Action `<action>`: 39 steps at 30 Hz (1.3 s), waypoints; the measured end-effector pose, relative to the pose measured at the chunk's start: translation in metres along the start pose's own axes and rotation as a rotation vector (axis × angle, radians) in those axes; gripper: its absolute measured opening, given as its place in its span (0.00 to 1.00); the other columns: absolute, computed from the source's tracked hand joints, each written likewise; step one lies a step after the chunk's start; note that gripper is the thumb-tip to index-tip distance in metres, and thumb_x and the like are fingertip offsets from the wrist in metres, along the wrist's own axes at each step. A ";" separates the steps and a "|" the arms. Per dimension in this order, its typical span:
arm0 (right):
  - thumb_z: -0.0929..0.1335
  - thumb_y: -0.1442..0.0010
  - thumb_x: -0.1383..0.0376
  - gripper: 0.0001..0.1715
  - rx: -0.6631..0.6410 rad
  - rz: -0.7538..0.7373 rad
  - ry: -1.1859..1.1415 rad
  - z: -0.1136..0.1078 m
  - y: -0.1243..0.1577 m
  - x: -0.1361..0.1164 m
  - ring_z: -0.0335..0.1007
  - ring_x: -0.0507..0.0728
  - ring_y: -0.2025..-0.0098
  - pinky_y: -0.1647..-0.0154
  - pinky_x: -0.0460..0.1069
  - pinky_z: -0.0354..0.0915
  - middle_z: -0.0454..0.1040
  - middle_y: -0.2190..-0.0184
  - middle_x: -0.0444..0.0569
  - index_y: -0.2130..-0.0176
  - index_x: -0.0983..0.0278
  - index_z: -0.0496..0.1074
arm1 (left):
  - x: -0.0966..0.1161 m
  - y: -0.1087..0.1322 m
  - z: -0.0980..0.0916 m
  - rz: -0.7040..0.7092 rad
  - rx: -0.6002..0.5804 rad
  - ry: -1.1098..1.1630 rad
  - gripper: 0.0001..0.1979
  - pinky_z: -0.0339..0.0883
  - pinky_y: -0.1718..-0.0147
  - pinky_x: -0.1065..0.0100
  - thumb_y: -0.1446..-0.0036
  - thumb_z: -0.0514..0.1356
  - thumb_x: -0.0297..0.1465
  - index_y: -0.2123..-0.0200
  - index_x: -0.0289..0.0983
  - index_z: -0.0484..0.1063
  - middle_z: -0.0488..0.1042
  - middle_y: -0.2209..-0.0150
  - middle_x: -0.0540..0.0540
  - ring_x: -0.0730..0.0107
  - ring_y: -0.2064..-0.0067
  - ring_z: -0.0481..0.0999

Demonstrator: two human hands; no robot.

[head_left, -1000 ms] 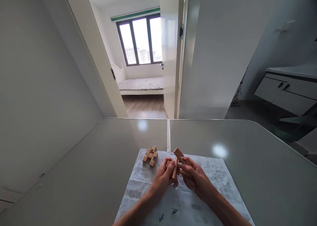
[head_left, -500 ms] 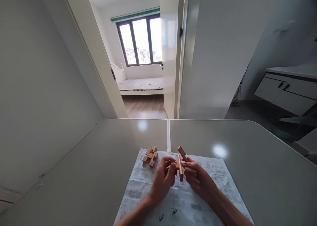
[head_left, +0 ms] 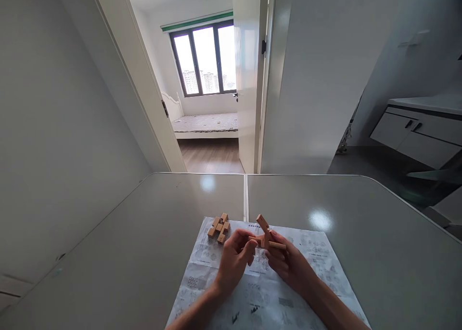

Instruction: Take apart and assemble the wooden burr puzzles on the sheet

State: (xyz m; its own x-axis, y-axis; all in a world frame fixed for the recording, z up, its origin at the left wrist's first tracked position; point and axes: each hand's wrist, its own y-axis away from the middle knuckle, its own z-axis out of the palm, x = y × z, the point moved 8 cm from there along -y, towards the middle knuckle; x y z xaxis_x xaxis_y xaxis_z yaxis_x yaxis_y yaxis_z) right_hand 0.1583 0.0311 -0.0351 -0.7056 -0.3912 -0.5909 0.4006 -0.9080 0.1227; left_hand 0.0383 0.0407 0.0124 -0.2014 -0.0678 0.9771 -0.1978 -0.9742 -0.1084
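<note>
Above the printed sheet, my two hands meet around a few notched wooden puzzle pieces that touch one another. My left hand [head_left: 234,261] pinches the left end of one wooden piece [head_left: 257,239] between thumb and fingers. My right hand [head_left: 290,261] is closed around the others: one wooden stick [head_left: 263,222] slants up and away to the left, and a second stick [head_left: 277,245] lies across the fingers. Fingers partly hide where the pieces meet, so I cannot tell how they interlock. Just left of my hands, several more wooden pieces [head_left: 219,227] lie together on the sheet.
The wrinkled printed sheet [head_left: 197,283] lies on a glossy grey table [head_left: 144,253] with a seam [head_left: 246,195] down its middle. Beyond the far edge stand an open door [head_left: 249,79], a bed [head_left: 205,123] and a window. A white cabinet [head_left: 415,127] is at the right.
The wooden piece in my left hand has turned; its bar, which stood upright towards me, no longer shows that way. The pieces in my right hand have shifted slightly left.
</note>
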 end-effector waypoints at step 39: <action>0.78 0.41 0.53 0.22 0.078 -0.056 0.076 0.006 0.011 -0.012 0.44 0.46 0.80 0.79 0.42 0.55 0.56 0.79 0.35 0.70 0.61 0.68 | -0.001 0.002 0.011 -0.138 -0.106 -0.077 0.25 0.54 0.75 0.73 0.39 0.63 0.53 0.71 0.36 0.69 0.64 0.76 0.54 0.76 0.74 0.59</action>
State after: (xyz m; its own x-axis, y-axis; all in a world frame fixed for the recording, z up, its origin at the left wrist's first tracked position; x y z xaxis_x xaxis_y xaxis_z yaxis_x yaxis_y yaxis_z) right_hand 0.1677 0.0246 -0.0214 -0.6779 -0.3295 -0.6572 0.3131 -0.9382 0.1474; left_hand 0.0489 0.0359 0.0130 -0.0924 0.0450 0.9947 -0.3194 -0.9475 0.0132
